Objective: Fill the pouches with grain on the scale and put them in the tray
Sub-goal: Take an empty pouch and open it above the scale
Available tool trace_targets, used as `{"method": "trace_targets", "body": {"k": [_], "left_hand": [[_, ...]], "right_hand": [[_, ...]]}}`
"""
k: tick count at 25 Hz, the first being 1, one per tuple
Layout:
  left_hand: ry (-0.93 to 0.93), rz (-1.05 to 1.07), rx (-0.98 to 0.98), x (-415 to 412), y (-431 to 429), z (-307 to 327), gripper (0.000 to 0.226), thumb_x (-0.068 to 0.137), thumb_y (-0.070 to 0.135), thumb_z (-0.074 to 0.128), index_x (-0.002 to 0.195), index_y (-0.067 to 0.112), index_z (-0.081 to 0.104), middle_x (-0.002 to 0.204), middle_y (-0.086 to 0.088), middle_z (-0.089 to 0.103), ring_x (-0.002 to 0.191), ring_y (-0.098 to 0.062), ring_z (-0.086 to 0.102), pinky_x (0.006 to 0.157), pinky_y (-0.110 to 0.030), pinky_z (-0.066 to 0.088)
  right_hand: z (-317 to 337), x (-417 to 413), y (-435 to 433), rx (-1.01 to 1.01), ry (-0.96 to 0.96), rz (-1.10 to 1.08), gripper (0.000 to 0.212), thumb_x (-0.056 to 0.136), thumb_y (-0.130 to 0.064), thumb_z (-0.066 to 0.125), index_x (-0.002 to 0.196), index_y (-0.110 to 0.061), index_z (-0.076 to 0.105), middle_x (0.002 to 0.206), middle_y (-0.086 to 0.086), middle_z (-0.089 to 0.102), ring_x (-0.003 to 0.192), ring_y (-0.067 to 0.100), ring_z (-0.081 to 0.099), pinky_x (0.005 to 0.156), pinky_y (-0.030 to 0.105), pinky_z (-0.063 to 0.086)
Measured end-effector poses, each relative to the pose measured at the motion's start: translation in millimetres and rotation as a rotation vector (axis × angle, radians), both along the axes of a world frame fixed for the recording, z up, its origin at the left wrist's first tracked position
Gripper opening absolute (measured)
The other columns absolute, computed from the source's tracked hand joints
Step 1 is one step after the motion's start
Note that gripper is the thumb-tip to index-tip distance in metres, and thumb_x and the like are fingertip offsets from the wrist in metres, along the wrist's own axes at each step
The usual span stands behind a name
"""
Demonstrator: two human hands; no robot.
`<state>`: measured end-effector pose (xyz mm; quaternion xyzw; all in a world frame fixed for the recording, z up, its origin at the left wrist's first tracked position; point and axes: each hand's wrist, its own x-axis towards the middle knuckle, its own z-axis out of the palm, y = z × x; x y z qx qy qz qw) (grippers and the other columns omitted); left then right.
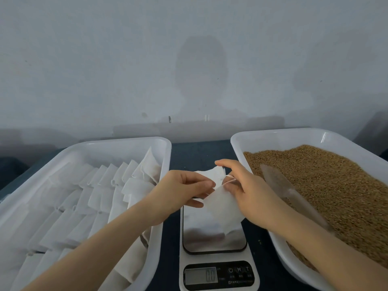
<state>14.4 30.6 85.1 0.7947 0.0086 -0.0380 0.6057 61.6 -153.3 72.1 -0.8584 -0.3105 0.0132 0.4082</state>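
Observation:
A white fabric pouch [220, 203] with a thin drawstring hangs over the steel platform of a digital scale [214, 240]. My left hand [184, 187] pinches the pouch's upper left edge. My right hand [245, 185] grips its right side by the drawstring, index finger stretched over the top. The pouch looks flat; whether it touches the platform I cannot tell. The scale display [200, 275] shows about zero. The left white tray [134, 143] holds several rows of white pouches [94, 185]. The right white tray [273, 135] is full of brown grain [340, 181].
A clear plastic scoop [291, 192] lies in the grain near my right wrist. Trays and scale stand on a dark blue tabletop [199, 152], with a pale wall close behind. Narrow strips of table show between the scale and each tray.

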Motion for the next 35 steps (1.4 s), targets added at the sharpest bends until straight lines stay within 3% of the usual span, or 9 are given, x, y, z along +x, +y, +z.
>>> {"method": "trace_targets", "body": {"k": [5,8,12,16,20,23,27,31,35], "left_hand": [[0.061,-0.076,0.116,-1,-2,1,0.011,0.087,0.016,0.068,0.089,0.021,0.077,0.087,0.002,0.075,0.082,-0.015,0.071,0.073,-0.024,0.057],[0.113,-0.092,0.114,0,-1,0,0.006,0.086,0.013,0.069,0.087,0.014,0.075,0.085,-0.005,0.075,0.078,-0.018,0.071,0.073,-0.025,0.057],[0.125,-0.023,0.015,2,-1,2,0.010,0.083,0.012,0.072,0.074,0.016,0.075,0.079,-0.002,0.074,0.073,-0.015,0.070,0.073,-0.029,0.059],[0.100,-0.018,-0.055,1,0,5,0.024,0.080,0.016,0.075,0.058,0.026,0.072,0.070,0.006,0.070,0.068,-0.006,0.067,0.070,-0.025,0.056],[0.060,-0.046,0.029,-2,-1,6,0.019,0.072,0.027,0.079,0.056,0.030,0.068,0.080,-0.002,0.073,0.076,-0.008,0.066,0.065,-0.017,0.051],[0.033,-0.046,0.080,-4,-4,6,0.015,0.059,0.038,0.079,0.055,0.032,0.066,0.082,-0.008,0.072,0.075,-0.010,0.063,0.064,-0.017,0.049],[0.025,-0.061,0.094,-2,-4,4,0.023,0.072,0.025,0.079,0.054,0.034,0.067,0.072,0.004,0.068,0.070,-0.006,0.059,0.063,-0.018,0.046],[0.039,-0.070,0.036,-3,-4,6,0.023,0.081,0.025,0.074,0.061,0.026,0.062,0.074,0.003,0.068,0.070,-0.007,0.061,0.064,-0.019,0.048],[0.031,0.021,0.003,-3,-7,6,0.027,0.089,0.021,0.064,0.064,0.020,0.054,0.067,0.005,0.066,0.066,-0.010,0.062,0.065,-0.025,0.047]], "right_hand": [[-2,-2,1,-0.048,-0.037,0.078,0.053,0.099,-0.015,0.043,0.139,-0.045,0.026,0.091,-0.023,0.051,0.085,-0.025,0.045,0.069,-0.004,0.033],[-1,-4,4,0.038,-0.106,0.025,0.054,0.095,-0.018,0.052,0.137,-0.043,0.029,0.096,-0.018,0.052,0.091,-0.012,0.050,0.074,0.001,0.036],[6,-3,0,0.317,-0.345,-0.250,0.028,0.085,-0.017,0.066,0.105,-0.028,0.049,0.092,-0.011,0.053,0.084,-0.001,0.050,0.072,0.005,0.038],[8,-9,3,0.199,-0.130,-0.108,0.003,0.090,-0.026,0.060,0.091,-0.025,0.062,0.077,-0.012,0.065,0.076,-0.001,0.062,0.068,0.014,0.049],[10,-15,7,0.167,-0.026,0.040,0.013,0.091,-0.031,0.058,0.092,-0.026,0.069,0.076,-0.014,0.069,0.070,-0.002,0.065,0.064,0.012,0.051],[13,-18,6,0.180,0.034,0.096,0.031,0.084,-0.047,0.055,0.091,-0.024,0.073,0.073,-0.014,0.071,0.066,-0.002,0.065,0.060,0.008,0.048],[12,-16,7,0.177,0.051,0.071,0.020,0.091,-0.031,0.057,0.090,-0.021,0.074,0.074,-0.008,0.072,0.064,0.000,0.066,0.058,0.010,0.048],[12,-13,7,0.182,0.077,0.022,0.021,0.094,-0.020,0.055,0.083,-0.018,0.073,0.073,-0.008,0.072,0.064,0.001,0.067,0.058,0.011,0.050],[5,-9,5,0.088,-0.059,-0.139,0.020,0.093,-0.017,0.055,0.085,-0.009,0.072,0.072,-0.006,0.070,0.066,0.006,0.067,0.062,0.029,0.055]]}}
